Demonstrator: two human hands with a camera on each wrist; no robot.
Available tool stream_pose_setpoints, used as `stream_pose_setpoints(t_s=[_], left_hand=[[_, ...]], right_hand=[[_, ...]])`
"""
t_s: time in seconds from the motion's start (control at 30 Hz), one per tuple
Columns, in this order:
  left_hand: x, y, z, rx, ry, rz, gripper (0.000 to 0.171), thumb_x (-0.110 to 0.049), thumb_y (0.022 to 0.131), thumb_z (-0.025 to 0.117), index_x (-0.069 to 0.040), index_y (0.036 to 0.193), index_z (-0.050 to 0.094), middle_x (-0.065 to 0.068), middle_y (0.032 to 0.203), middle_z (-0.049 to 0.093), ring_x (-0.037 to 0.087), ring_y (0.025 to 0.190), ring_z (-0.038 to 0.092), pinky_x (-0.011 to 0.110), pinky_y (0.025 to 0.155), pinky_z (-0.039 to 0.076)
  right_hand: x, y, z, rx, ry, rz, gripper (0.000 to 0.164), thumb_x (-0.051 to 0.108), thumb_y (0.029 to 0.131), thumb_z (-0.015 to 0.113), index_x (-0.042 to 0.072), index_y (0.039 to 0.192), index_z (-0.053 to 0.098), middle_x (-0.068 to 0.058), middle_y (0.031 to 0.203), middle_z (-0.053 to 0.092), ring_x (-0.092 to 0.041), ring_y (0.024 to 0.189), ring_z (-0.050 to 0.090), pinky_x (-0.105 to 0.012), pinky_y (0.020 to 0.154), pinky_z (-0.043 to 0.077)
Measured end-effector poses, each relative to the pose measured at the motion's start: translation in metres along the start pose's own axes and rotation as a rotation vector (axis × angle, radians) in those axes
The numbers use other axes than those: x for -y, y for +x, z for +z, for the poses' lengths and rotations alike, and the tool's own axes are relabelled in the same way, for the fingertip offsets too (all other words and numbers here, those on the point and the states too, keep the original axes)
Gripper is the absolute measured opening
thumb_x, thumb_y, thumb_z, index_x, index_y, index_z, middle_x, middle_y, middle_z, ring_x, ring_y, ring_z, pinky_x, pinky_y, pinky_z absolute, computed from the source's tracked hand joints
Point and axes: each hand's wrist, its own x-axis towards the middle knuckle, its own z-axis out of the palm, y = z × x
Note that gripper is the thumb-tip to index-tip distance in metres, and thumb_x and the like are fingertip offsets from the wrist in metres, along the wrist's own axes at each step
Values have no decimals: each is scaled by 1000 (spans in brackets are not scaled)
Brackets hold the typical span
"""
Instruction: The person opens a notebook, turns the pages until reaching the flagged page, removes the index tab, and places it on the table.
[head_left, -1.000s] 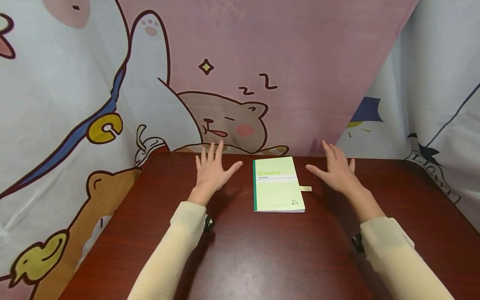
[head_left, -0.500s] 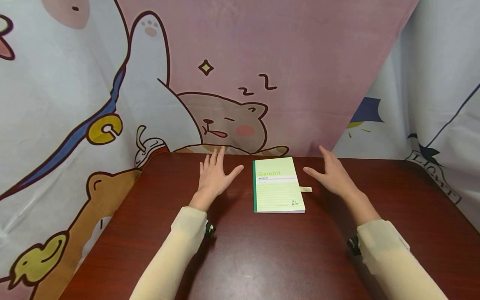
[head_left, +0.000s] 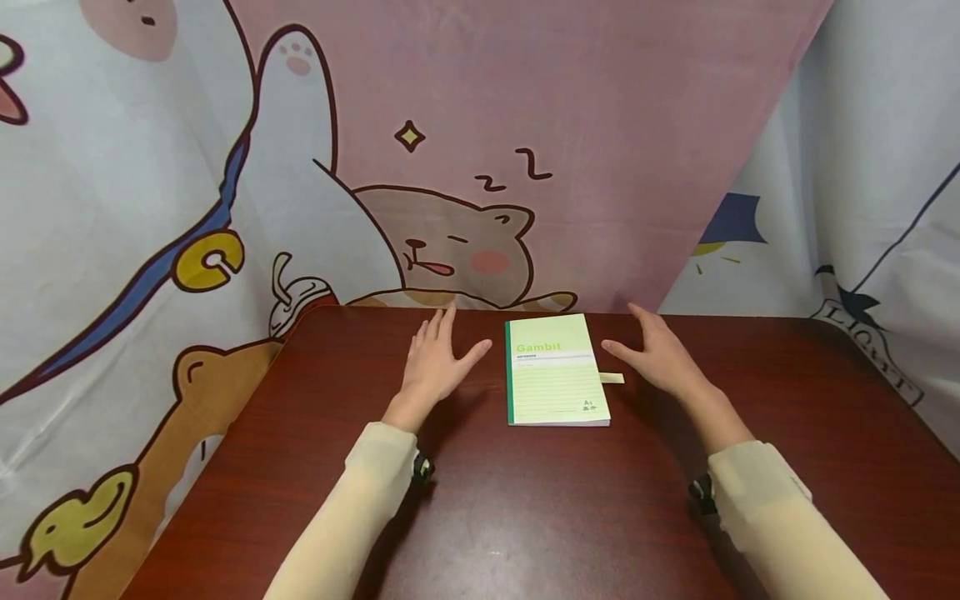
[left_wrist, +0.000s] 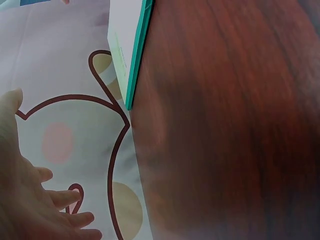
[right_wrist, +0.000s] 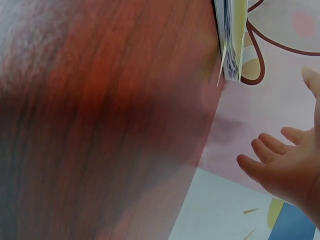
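A pale green notebook (head_left: 558, 383) with a dark green spine and the word "Gambit" lies closed on the table. A small cream tab (head_left: 612, 378) sticks out from its right side. To the left of it, my left hand (head_left: 435, 362) hovers with fingers extended and thumb spread toward the spine. On the other side my right hand (head_left: 663, 357) is held likewise, its thumb near the tab. Neither hand touches the notebook. The left wrist view shows the green spine (left_wrist: 140, 55) beyond my spread fingers; page edges (right_wrist: 232, 45) appear in the right wrist view.
The dark red-brown wooden table (head_left: 480, 500) reaches back to a cartoon-printed curtain (head_left: 600, 167) along its far edge. More printed cloth (head_left: 885, 250) hangs at the right. A dark band-like device (head_left: 423, 468) sits at the left wrist, another (head_left: 702, 493) at the right.
Both hands have drawn slightly inward toward the notebook and a little lower in the head view. The notebook stays in place.
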Motion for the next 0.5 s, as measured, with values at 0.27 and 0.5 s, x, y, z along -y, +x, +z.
stream_pose_setpoints(t_s=[0.27, 0.5], left_hand=[[2, -3, 5, 23, -31, 5, 93, -74, 91, 46, -21, 161, 15, 12, 166, 22, 36, 152, 23, 53, 122, 23], [2, -7, 8, 37, -75, -4, 91, -71, 91, 50, -19, 160, 20, 11, 165, 26, 33, 151, 27, 54, 119, 30]], right_hand=[[-4, 2, 7, -2, 5, -22, 90, 48, 96, 61, -6, 155, 19, -33, 155, 29, -49, 144, 27, -63, 115, 24], [-3, 2, 13, 13, 19, -18, 85, 42, 96, 62, -6, 154, 22, -32, 155, 31, -48, 143, 29, -64, 114, 26]])
